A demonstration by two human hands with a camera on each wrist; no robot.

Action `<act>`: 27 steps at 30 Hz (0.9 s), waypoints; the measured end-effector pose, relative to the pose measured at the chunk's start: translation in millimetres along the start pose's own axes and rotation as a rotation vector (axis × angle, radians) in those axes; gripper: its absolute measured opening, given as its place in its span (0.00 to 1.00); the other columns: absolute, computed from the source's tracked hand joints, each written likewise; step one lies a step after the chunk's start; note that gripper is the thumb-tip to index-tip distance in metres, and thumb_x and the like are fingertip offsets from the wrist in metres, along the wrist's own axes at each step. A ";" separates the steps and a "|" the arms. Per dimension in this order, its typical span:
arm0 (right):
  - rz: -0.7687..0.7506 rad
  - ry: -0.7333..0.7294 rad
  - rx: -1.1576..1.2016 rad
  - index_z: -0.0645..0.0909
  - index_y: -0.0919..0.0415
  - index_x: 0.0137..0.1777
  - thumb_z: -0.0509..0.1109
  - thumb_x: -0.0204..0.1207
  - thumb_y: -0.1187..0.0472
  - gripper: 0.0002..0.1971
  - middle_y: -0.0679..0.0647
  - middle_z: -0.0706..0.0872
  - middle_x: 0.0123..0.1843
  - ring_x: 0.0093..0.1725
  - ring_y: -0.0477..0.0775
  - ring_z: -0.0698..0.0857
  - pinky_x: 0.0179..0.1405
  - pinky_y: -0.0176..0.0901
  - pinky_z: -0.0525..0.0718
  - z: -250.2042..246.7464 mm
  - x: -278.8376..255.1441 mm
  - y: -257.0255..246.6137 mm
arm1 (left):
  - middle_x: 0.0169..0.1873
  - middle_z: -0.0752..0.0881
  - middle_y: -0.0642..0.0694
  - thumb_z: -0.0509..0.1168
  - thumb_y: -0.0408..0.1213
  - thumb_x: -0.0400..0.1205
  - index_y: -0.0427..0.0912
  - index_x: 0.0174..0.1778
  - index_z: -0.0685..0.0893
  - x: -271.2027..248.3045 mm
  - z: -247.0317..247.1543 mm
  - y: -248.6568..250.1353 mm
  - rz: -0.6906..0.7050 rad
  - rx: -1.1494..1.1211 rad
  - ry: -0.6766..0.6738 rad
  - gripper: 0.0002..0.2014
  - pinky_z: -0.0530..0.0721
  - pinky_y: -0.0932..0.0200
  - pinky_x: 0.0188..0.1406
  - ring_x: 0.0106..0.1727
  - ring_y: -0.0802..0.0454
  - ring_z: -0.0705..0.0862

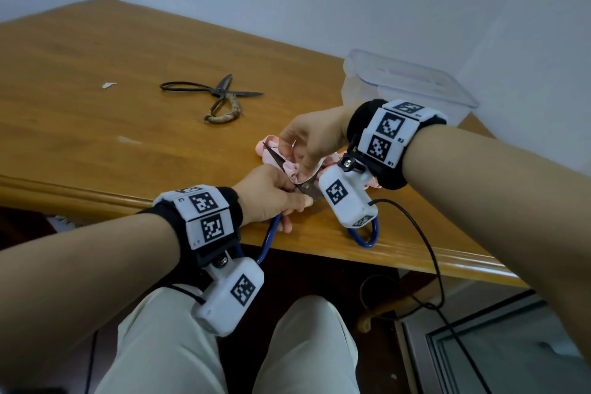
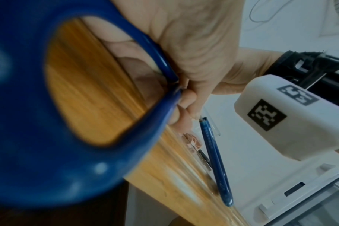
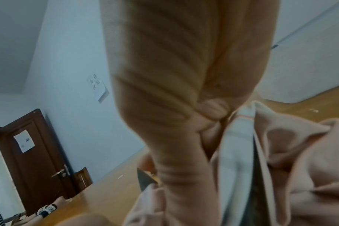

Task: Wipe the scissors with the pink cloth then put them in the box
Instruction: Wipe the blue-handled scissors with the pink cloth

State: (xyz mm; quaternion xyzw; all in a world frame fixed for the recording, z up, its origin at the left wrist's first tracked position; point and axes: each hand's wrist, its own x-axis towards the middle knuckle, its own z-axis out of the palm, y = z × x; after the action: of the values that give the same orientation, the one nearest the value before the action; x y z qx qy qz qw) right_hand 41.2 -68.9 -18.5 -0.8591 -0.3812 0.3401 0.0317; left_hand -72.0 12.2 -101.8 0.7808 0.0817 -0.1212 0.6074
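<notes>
Blue-handled scissors (image 1: 307, 190) sit opened at the table edge, left hand (image 1: 271, 198) gripping them near the pivot, right hand (image 1: 311, 142) pinching pink cloth (image 1: 295, 171) along a blade. Wiping's underway; clear box (image 1: 412, 86) waits behind, dark scissors (image 1: 214, 96) untouched.

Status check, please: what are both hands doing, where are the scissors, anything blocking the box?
Left hand grips blue-handled scissors at the pivot. Right hand pinches pink cloth over a blade. Box open, path clear; old black scissors untouched.
</notes>
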 end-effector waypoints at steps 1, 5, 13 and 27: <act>-0.015 0.007 0.015 0.73 0.51 0.40 0.80 0.67 0.69 0.18 0.38 0.84 0.22 0.25 0.35 0.81 0.41 0.37 0.80 -0.1 -0.2 1.1 | 0.32 0.83 0.39 0.71 0.34 0.79 0.29 0.44 0.84 0.1 0.0 -0.1 0.001 -0.001 0.000 0.10 0.85 0.63 0.26 0.22 0.53 0.83; -0.082 0.115 0.124 0.72 0.55 0.36 0.79 0.67 0.73 0.18 0.43 0.83 0.23 0.33 0.45 0.82 0.42 0.39 0.81 2.4 -0.2 8.1 | 0.24 0.79 0.46 0.71 0.36 0.80 0.34 0.37 0.83 1.9 -0.2 -1.9 0.022 0.020 0.015 0.10 0.86 0.61 0.28 0.22 0.54 0.83; -0.023 0.090 0.059 0.76 0.54 0.37 0.82 0.63 0.68 0.16 0.42 0.87 0.27 0.33 0.42 0.84 0.45 0.35 0.81 -11.6 2.4 2.1 | 0.20 0.77 0.47 0.70 0.32 0.80 0.33 0.35 0.82 2.1 -0.5 -1.4 0.061 0.046 -0.009 0.10 0.84 0.64 0.23 0.20 0.54 0.82; -0.114 0.313 0.288 0.71 0.55 0.30 0.81 0.64 0.72 0.21 0.44 0.79 0.25 0.33 0.47 0.79 0.40 0.40 0.78 7.2 9.6 12.0 | 0.21 0.77 0.48 0.69 0.33 0.80 0.33 0.35 0.82 1.1 0.3 0.6 0.048 0.032 -0.013 0.10 0.85 0.61 0.28 0.21 0.53 0.82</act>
State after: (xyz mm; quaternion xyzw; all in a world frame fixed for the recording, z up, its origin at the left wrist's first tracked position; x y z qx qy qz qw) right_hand 48.9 -72.3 -33.2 -0.8651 -0.3671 0.2512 0.2319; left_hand -70.8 11.7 -101.6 0.7913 0.0569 -0.1130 0.5982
